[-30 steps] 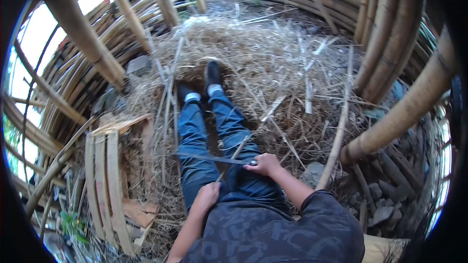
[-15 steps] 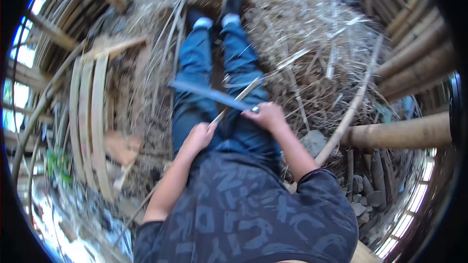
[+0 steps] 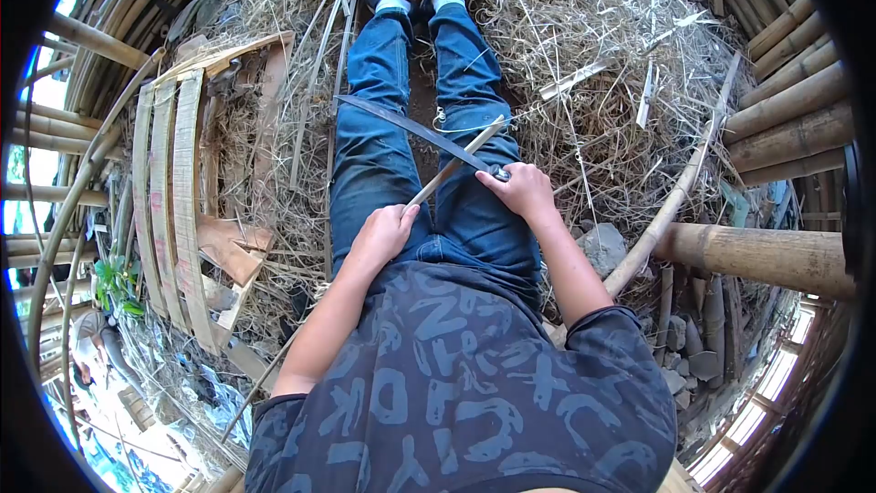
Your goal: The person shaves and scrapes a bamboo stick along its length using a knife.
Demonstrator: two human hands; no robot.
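Observation:
Over my thighs, my left hand (image 3: 387, 230) is closed round the lower end of a thin, pale stick (image 3: 465, 152), which slants up to the right. My right hand (image 3: 518, 190) grips the dark handle of a long knife (image 3: 401, 122). The knife's blade points up and to the left, crossing the stick just in front of the handle. Both hands are above my jeans (image 3: 376, 160), with my legs stretched out on the straw. Most of the handle is hidden inside my right fist.
A slatted wooden crate (image 3: 173, 196) lies at the left. Dry straw (image 3: 602, 119) and split strips surround my legs. A long bamboo pole (image 3: 671, 210), a thick bamboo post (image 3: 757, 254) and stones (image 3: 604, 249) are at the right. Bamboo walls curve around.
The view has tilted down and turned, so more of the shirt shows and my feet sit higher in the picture. Both hands keep their hold, with the knife still crossing the stick.

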